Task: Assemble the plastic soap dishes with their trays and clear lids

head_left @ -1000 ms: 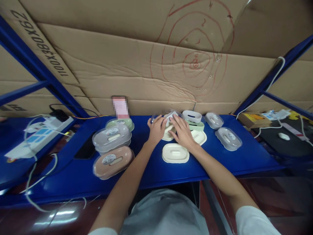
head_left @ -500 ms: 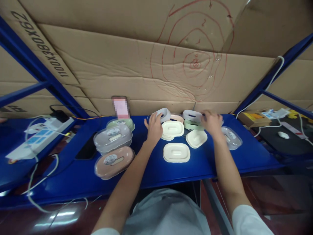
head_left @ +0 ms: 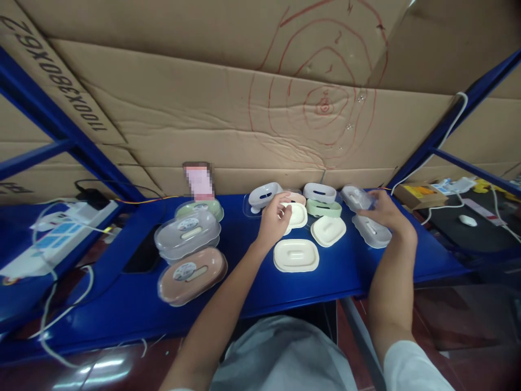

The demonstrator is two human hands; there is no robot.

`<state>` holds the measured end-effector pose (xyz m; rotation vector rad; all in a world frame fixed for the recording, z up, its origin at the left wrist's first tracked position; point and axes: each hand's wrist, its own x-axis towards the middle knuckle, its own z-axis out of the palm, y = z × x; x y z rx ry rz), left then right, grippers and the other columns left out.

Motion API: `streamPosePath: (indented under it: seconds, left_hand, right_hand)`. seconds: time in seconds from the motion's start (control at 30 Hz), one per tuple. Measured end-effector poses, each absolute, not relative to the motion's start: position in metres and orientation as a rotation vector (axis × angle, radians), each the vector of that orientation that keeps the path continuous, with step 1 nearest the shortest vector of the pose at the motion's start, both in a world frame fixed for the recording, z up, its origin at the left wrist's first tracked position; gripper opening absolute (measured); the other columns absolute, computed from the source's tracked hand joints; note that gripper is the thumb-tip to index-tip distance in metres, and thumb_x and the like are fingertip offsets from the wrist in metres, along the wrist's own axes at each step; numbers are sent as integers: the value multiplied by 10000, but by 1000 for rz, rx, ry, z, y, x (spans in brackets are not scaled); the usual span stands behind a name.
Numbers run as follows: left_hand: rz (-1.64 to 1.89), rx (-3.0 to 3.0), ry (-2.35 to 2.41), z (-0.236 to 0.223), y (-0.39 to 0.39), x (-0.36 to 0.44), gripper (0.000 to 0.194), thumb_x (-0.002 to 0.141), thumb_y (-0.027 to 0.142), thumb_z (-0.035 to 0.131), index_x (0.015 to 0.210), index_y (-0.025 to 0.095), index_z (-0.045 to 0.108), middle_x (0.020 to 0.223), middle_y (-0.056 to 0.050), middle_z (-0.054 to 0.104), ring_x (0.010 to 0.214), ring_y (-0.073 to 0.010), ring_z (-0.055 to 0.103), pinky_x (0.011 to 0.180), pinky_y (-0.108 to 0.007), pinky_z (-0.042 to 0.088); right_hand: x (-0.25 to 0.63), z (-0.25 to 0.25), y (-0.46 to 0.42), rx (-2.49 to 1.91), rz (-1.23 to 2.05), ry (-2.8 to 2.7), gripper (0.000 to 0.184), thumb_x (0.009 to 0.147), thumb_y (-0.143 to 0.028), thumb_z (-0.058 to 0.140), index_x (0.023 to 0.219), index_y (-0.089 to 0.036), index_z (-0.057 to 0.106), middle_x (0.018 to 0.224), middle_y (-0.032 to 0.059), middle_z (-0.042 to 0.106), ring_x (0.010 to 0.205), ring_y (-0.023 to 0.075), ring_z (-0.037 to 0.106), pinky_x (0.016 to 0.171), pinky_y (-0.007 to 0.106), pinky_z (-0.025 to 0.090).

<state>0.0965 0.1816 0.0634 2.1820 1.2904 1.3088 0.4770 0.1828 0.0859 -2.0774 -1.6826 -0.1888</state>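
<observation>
I'm seeing the blue table (head_left: 268, 288) spreading around my landmark, the front cream lid (head_left: 296, 256). My hands are standing well apart: the right hand (head_left: 388, 212) is reaching right of and beyond that lid, fingers spread; the left hand (head_left: 274, 220) is curling just beyond its left end. The far clear-covered container (head_left: 355, 196) is lying beyond and right of the landmark, at the right fingertips; I can't tell whether they're gripping. Its long axis is slanting from far left to near right, and the right hand is clearly nearer. By the left fingers, the smaller-looking rear cream lid (head_left: 299, 216) is sitting, contact unclear.
</observation>
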Motion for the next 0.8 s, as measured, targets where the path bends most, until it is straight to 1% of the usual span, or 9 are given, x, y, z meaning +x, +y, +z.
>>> streamPosePath:
  seconds: [0.07, 0.13, 0.23, 0.3, 0.4, 0.5, 0.53, 0.67, 0.8]
  left_hand:
    - [1315, 2165, 1259, 63, 182, 99, 370, 1037, 227, 502, 1402, 252, 555, 1246, -86, 741, 883, -156, 722, 778, -290, 589]
    - [1317, 2168, 1260, 62, 182, 100, 361, 1019, 210, 525, 1375, 251, 569, 1258, -83, 734, 920, -163, 716, 786, -294, 587]
    - [1313, 2207, 1319, 61, 182, 96, 351, 1013, 189, 513, 1353, 233, 592, 1308, -99, 708, 1099, -209, 693, 936, -355, 569]
    - [1286, 2257, 1368, 61, 182, 91, 335, 1015, 197, 518, 1335, 225, 617, 1347, -111, 688, 1246, -256, 642, 1059, -415, 511]
    - [1207, 2336, 1418, 60, 182, 86, 304, 1009, 211, 547, 1291, 221, 660, 1354, -119, 682, 1321, -309, 597, 1111, -473, 448]
    - [1139, 2395, 1431, 57, 181, 88, 284, 1010, 216, 553, 1260, 219, 687, 1346, -124, 682, 1309, -320, 602, 1095, -485, 436]
    - [1125, 2412, 1430, 57, 180, 89, 277, 1012, 219, 551, 1250, 223, 694, 1351, -125, 678, 1309, -320, 601, 1096, -486, 429]
    - [1094, 2465, 1418, 55, 176, 95, 262, 1028, 245, 542, 1227, 240, 711, 1369, -118, 670, 1290, -319, 605, 1099, -493, 406]
    - [1069, 2504, 1403, 55, 175, 97, 259, 1025, 239, 540, 1213, 244, 717, 1341, -115, 682, 1259, -313, 616, 1078, -494, 408]
  right_hand:
    - [440, 91, 195, -1901, -99, -1828, 788, 813, -475, 851, 1478, -202, 529, 1362, 158, 682, 1144, 279, 685, 930, 356, 550]
    - [395, 95, 210, -1615, -17, -2051, 757, 891, -484, 772, 1544, -246, 472, 1516, 153, 595, 1308, 314, 624, 1061, 446, 515]
    - [347, 98, 225, -1371, -130, -2253, 572, 989, -412, 636, 1534, -275, 531, 1741, 147, 333, 1600, 392, 307, 1251, 664, 229]
    - [346, 100, 224, -1446, -267, -2187, 499, 1035, -385, 545, 1520, -273, 560, 1746, 139, 332, 1619, 381, 271, 1264, 698, 123]
    - [391, 92, 200, -1824, -272, -1989, 472, 1053, -451, 501, 1480, -275, 601, 1596, 150, 551, 1488, 373, 482, 1225, 702, 226]
    - [444, 70, 159, -2392, -143, -1686, 616, 934, -584, 658, 1440, -231, 645, 1494, 229, 621, 1369, 485, 564, 1080, 771, 376]
    - [456, 61, 144, -2461, -113, -1653, 601, 911, -573, 687, 1399, -224, 678, 1451, 237, 650, 1339, 502, 584, 1033, 766, 421]
    - [464, 33, 102, -2429, -145, -1693, 464, 985, -496, 591, 1363, -255, 710, 1376, 190, 713, 1304, 433, 640, 998, 622, 517]
    - [451, 30, 98, -2358, -246, -1651, 507, 1063, -476, 436, 1356, -173, 720, 1153, 234, 784, 1064, 395, 751, 928, 512, 542]
